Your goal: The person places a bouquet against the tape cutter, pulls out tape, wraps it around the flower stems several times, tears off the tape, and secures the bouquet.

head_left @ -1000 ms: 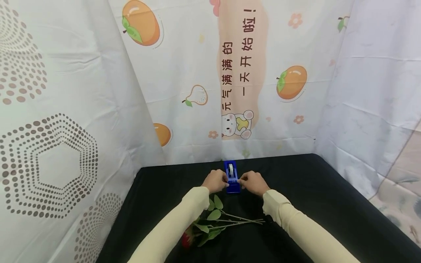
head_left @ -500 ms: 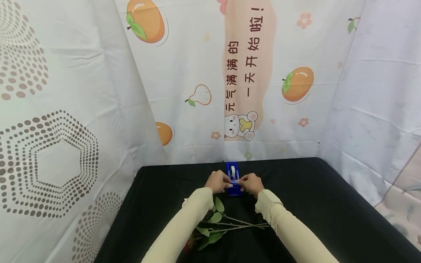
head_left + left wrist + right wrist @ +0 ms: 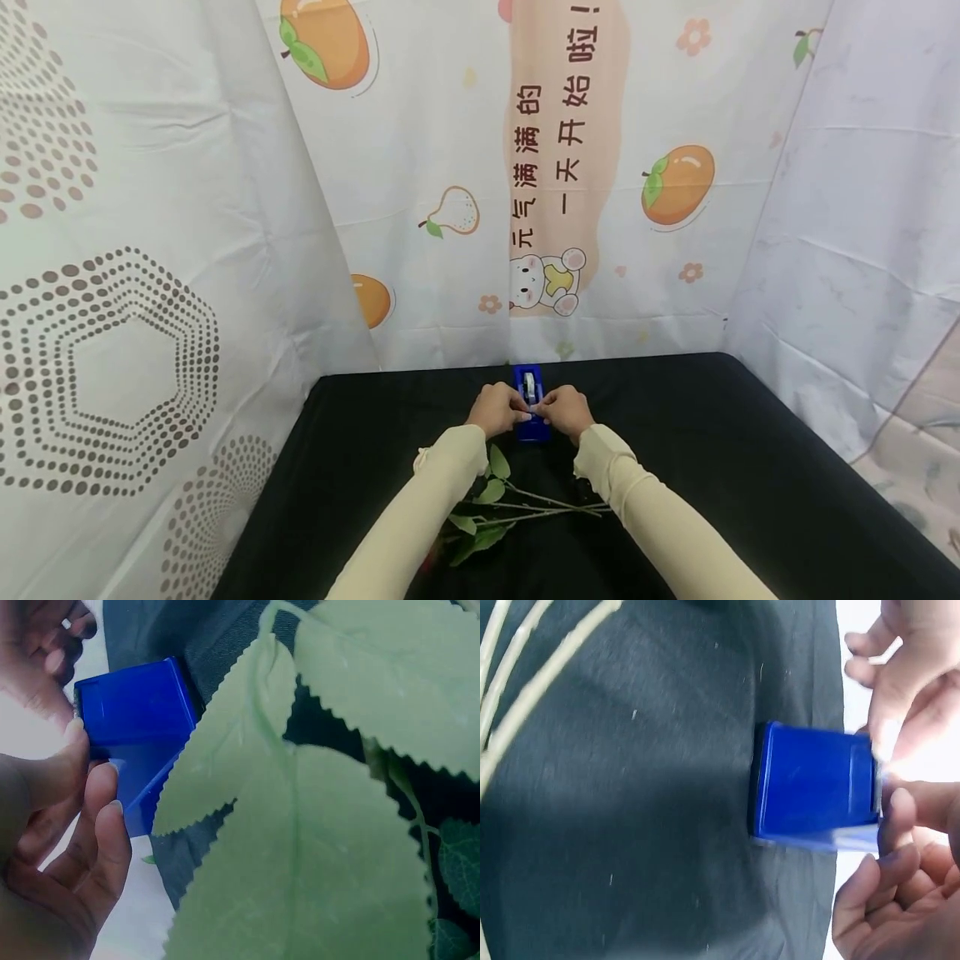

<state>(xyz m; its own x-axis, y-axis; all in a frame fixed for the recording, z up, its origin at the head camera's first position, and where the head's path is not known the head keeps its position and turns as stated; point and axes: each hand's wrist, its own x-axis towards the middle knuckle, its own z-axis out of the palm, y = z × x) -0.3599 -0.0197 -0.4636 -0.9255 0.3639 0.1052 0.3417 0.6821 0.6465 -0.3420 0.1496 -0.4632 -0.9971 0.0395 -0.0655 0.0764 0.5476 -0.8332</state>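
A blue tape dispenser (image 3: pixel 534 431) stands at the far side of the black table, with a roll of clear tape (image 3: pixel 529 386) in it. My left hand (image 3: pixel 493 410) comes in from the left, thumb and fingers pinching at the dispenser's cutting edge. From the other side my right hand (image 3: pixel 567 411) pinches the same spot, its fingertips close to the left ones. The tape's end between them is too clear and bright to make out. In the right wrist view the dispenser (image 3: pixel 810 784) shows its blue front, with both hands at its cutting edge.
Artificial flower stems (image 3: pixel 540 510) with green leaves (image 3: pixel 480 546) lie on the black tablecloth (image 3: pixel 720 467) nearer me, under my forearms. A red bloom (image 3: pixel 429 560) is mostly hidden by the left sleeve. A printed white curtain (image 3: pixel 435 275) hangs behind the table.
My right hand has moved left over the dispenser until its fingertips are close to my left hand's. The left hand stays by the cutting edge. The head view has shifted slightly.
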